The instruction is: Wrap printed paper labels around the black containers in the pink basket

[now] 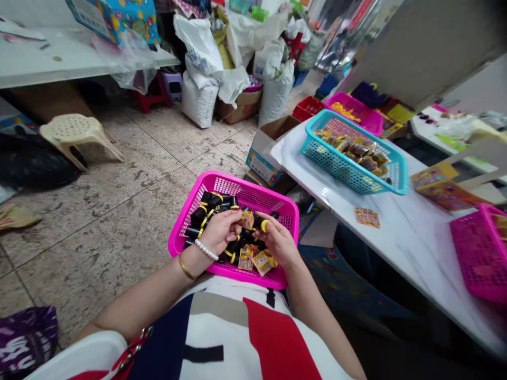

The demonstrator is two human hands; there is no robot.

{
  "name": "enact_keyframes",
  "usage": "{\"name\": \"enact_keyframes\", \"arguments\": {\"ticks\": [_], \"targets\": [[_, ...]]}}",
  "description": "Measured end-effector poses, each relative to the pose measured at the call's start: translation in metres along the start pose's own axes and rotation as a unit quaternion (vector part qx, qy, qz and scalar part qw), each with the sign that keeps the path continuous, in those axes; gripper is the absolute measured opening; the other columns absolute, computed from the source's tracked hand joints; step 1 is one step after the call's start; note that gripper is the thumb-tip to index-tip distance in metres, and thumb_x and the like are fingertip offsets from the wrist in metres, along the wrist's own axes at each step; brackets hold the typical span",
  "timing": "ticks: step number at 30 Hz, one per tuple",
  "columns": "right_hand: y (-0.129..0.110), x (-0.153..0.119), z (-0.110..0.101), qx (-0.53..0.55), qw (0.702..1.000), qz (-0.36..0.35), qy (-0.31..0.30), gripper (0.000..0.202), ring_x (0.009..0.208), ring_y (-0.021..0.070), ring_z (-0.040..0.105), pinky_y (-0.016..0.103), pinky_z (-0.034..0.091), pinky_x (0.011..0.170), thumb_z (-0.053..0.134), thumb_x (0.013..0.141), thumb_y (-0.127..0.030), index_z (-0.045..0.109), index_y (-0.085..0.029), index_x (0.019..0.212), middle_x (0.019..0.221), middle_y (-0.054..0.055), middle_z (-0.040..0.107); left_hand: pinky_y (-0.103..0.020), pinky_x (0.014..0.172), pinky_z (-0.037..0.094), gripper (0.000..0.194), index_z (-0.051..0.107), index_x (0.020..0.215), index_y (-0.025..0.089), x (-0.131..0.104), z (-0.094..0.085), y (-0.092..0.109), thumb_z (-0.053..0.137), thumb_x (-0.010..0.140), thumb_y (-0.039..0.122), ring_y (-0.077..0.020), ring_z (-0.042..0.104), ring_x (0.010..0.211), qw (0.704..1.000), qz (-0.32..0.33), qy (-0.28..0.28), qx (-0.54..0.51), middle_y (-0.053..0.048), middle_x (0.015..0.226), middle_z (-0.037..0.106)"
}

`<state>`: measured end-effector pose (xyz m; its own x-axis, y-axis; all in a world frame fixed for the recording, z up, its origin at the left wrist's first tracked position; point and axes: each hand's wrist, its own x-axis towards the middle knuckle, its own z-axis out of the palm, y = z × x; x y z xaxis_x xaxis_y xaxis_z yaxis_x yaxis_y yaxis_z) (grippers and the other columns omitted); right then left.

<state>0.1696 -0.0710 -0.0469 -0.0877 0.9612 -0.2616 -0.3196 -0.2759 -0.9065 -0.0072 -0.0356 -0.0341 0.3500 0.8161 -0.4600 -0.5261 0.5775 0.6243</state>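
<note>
A pink basket (233, 182) rests on my lap, holding several black cylinders (194, 232) with yellow rings. Over it, my left hand (222, 232), with a pearl bracelet at the wrist, pinches a small printed yellow label (247, 219) between thumb and fingers. My right hand (280, 244) is closed on a black cylinder with a yellow end (263, 225), close beside that label. More printed labels (246, 259) lie on the cylinders near the basket's front side. The fingertips partly cover what both hands hold.
To the right, a white table (336, 195) carries a turquoise basket (336, 169) of label-wrapped pieces, a small stack of labels (366, 217) and another pink basket (471, 253). An open carton (261, 153) stands by the table's end. A cream stool (75, 129) and white sacks (202, 95) occupy the floor.
</note>
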Motion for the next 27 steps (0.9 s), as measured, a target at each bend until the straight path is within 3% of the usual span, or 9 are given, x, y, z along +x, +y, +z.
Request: {"name": "enact_keyframes", "arguments": {"ticks": [2, 7, 11, 15, 17, 21, 27], "targets": [[-0.008, -0.004, 0.006, 0.026, 0.999, -0.002, -0.024, 0.045, 0.077, 0.0148, 0.061, 0.026, 0.051, 0.068, 0.069, 0.077, -0.044, 0.065, -0.023, 0.116, 0.092, 0.003, 0.065, -0.011, 0.028, 0.022, 0.012, 0.060, 0.082, 0.011, 0.000, 0.001, 0.000, 0.068, 0.075, 0.014, -0.0030, 0.048, 0.039, 1.000, 0.002, 0.010, 0.009, -0.001, 0.066, 0.063], [-0.023, -0.014, 0.016, 0.036, 0.999, -0.032, 0.000, 0.046, 0.065, 0.0115, 0.056, 0.021, 0.044, 0.054, 0.076, 0.070, -0.026, 0.065, -0.024, 0.115, 0.075, -0.001, 0.063, -0.011, 0.028, 0.022, 0.013, 0.058, 0.082, 0.011, -0.001, 0.004, 0.000, 0.068, 0.074, 0.011, -0.0030, 0.048, 0.039, 0.999, 0.001, 0.030, 0.020, -0.002, 0.066, 0.063], [-0.016, -0.014, 0.017, 0.049, 0.998, -0.032, 0.013, 0.039, 0.060, 0.0102, 0.057, 0.018, 0.038, 0.044, 0.072, 0.074, -0.028, 0.066, -0.023, 0.112, 0.083, 0.002, 0.067, -0.011, 0.028, 0.021, 0.011, 0.057, 0.082, 0.012, -0.001, 0.005, -0.002, 0.067, 0.076, 0.012, -0.0035, 0.046, 0.037, 1.000, -0.001, 0.028, 0.012, 0.000, 0.062, 0.061], [-0.007, -0.008, 0.013, 0.006, 0.999, -0.031, 0.040, 0.036, 0.055, 0.0089, 0.056, 0.015, 0.032, 0.039, 0.071, 0.076, -0.029, 0.066, -0.023, 0.111, 0.073, 0.000, 0.066, -0.011, 0.028, 0.021, 0.011, 0.056, 0.082, 0.013, 0.000, 0.005, -0.003, 0.066, 0.078, 0.013, -0.0026, 0.045, 0.036, 1.000, -0.009, 0.014, -0.011, 0.000, 0.065, 0.062], [-0.005, -0.006, 0.011, -0.030, 0.997, -0.047, 0.050, 0.032, 0.057, 0.0097, 0.058, 0.016, 0.038, 0.042, 0.068, 0.078, -0.031, 0.066, -0.022, 0.109, 0.073, 0.000, 0.067, -0.011, 0.029, 0.021, 0.010, 0.057, 0.083, 0.012, 0.001, 0.004, -0.003, 0.065, 0.078, 0.014, -0.0017, 0.044, 0.037, 1.000, -0.013, 0.008, -0.022, -0.001, 0.069, 0.063], [-0.009, -0.008, 0.014, -0.096, 0.992, -0.067, 0.047, 0.030, 0.078, 0.0172, 0.067, 0.026, 0.055, 0.060, 0.069, 0.078, -0.033, 0.068, -0.021, 0.105, 0.095, 0.005, 0.071, -0.011, 0.028, 0.021, 0.009, 0.058, 0.081, 0.011, 0.002, 0.003, -0.002, 0.066, 0.078, 0.013, -0.0022, 0.046, 0.038, 0.999, -0.007, 0.004, -0.032, 0.000, 0.068, 0.062], [-0.013, -0.013, 0.024, -0.051, 0.987, -0.134, 0.077, 0.030, 0.100, 0.0238, 0.066, 0.039, 0.055, 0.087, 0.062, 0.084, -0.036, 0.067, -0.022, 0.110, 0.117, 0.008, 0.068, -0.011, 0.028, 0.021, 0.008, 0.057, 0.080, 0.012, 0.001, 0.004, -0.004, 0.065, 0.078, 0.012, -0.0023, 0.046, 0.038, 0.999, -0.011, 0.000, -0.038, -0.001, 0.066, 0.062]]}}
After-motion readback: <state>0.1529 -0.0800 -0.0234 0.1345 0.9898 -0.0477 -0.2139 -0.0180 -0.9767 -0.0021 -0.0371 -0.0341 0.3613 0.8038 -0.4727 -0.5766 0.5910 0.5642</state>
